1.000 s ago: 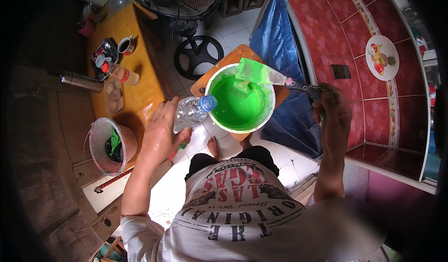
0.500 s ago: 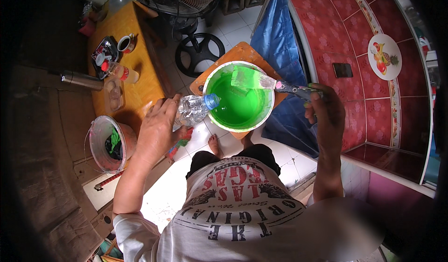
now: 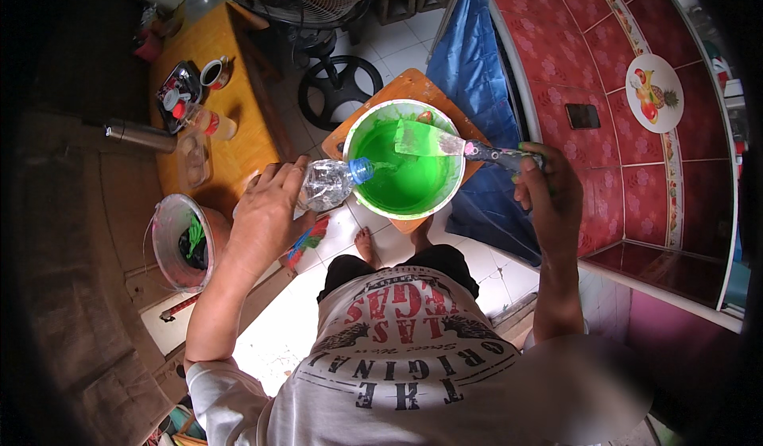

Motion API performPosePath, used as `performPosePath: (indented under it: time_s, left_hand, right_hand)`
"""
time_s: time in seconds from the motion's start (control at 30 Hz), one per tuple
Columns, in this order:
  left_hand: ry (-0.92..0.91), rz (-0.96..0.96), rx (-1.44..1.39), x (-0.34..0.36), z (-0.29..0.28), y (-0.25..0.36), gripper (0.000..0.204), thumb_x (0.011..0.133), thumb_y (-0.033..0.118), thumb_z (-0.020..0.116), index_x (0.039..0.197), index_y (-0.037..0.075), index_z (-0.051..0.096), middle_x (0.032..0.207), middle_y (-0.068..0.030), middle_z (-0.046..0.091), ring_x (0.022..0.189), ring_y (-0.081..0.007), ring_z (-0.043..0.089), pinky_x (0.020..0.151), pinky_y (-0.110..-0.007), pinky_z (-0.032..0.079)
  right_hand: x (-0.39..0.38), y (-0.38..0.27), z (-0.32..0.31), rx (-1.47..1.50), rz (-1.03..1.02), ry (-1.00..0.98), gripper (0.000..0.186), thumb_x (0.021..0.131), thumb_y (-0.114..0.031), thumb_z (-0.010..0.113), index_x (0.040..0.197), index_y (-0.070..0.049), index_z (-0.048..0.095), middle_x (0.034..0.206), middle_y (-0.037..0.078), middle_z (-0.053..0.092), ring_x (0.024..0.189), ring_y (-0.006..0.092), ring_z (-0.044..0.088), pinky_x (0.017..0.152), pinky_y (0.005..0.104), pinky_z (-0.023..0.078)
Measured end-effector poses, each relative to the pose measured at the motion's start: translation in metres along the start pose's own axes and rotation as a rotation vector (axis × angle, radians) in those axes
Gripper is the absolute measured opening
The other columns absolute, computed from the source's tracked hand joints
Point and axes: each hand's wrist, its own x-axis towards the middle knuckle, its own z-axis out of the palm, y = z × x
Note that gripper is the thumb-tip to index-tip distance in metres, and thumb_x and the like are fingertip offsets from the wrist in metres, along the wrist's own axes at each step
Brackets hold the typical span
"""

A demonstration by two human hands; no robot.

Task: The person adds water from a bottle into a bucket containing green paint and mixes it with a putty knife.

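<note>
My left hand (image 3: 269, 208) is wrapped round a clear plastic bottle (image 3: 326, 185) with a blue neck. The bottle lies tilted, its mouth over the left rim of a white bucket (image 3: 457, 196). Clear liquid runs from it into the bright green paint (image 3: 401, 188) inside. My right hand (image 3: 550, 196) grips the dark, paint-spotted handle of a putty knife (image 3: 429, 138). Its flat blade, smeared green, is held over the paint from the right side. The bucket stands on a wooden stool (image 3: 409, 84).
A yellow wooden table (image 3: 246, 116) at the left carries a cup (image 3: 213, 74), a red-capped bottle (image 3: 208, 120) and a steel flask (image 3: 139, 136). Below it is another bucket (image 3: 173, 243). A fan (image 3: 322, 45) stands behind. Right is a red-tiled counter (image 3: 556, 65) with a phone (image 3: 582, 116).
Liquid now streams from the bottle's mouth into the paint. The putty knife has shifted slightly down, and its blade shows less green. Both hands keep their grips.
</note>
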Motion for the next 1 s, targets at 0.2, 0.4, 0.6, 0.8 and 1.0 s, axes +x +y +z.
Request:
performPosePath:
  time_s: [0.2,0.4,0.6,0.8,1.0]
  left_hand:
    - [0.008,0.017,0.018,-0.0037,0.0005,0.0022,0.074,0.071,0.013,0.081,0.137,-0.002,0.051,0.121,-0.0170,0.062,0.117,-0.0340,0.058,0.100,-0.044,0.047]
    - [0.004,0.028,0.048,-0.0068,-0.0001,0.0028,0.075,0.072,0.014,0.081,0.138,-0.001,0.050,0.121,-0.0171,0.062,0.117,-0.0346,0.058,0.100,-0.044,0.048]
    - [-0.005,0.033,0.066,-0.0083,-0.0008,0.0036,0.075,0.072,0.015,0.081,0.138,-0.002,0.050,0.120,-0.0171,0.062,0.117,-0.0346,0.058,0.100,-0.044,0.048]
    - [-0.006,0.037,0.077,-0.0091,-0.0014,0.0052,0.074,0.073,0.015,0.080,0.138,-0.002,0.050,0.120,-0.0172,0.062,0.117,-0.0341,0.058,0.100,-0.044,0.048]
    - [-0.023,0.025,0.087,-0.0096,-0.0009,0.0052,0.074,0.074,0.016,0.080,0.139,-0.002,0.049,0.122,-0.0164,0.062,0.118,-0.0335,0.058,0.101,-0.044,0.047]
  right_hand:
    - [-0.0005,-0.0007,-0.0006,0.000,0.001,-0.007,0.027,0.100,-0.022,0.064,0.120,-0.003,0.062,0.082,0.002,0.061,0.067,0.0060,0.055,0.059,0.0215,0.044]
    - [-0.0004,0.0015,-0.0003,-0.031,-0.004,0.011,0.026,0.100,-0.021,0.064,0.119,-0.004,0.064,0.081,0.002,0.063,0.065,0.0056,0.056,0.057,0.0211,0.043]
    - [-0.0010,0.0025,-0.0020,-0.037,0.003,0.006,0.026,0.100,-0.021,0.064,0.119,-0.004,0.064,0.081,0.002,0.064,0.066,0.0056,0.057,0.057,0.0211,0.044]
    - [-0.0017,0.0031,-0.0029,-0.029,0.013,0.006,0.026,0.100,-0.021,0.064,0.119,-0.004,0.064,0.080,0.002,0.064,0.065,0.0057,0.057,0.057,0.0213,0.044]
    - [-0.0005,0.0048,-0.0017,-0.045,0.015,0.002,0.026,0.099,-0.020,0.064,0.118,-0.003,0.065,0.080,0.002,0.064,0.065,0.0056,0.056,0.057,0.0213,0.044]
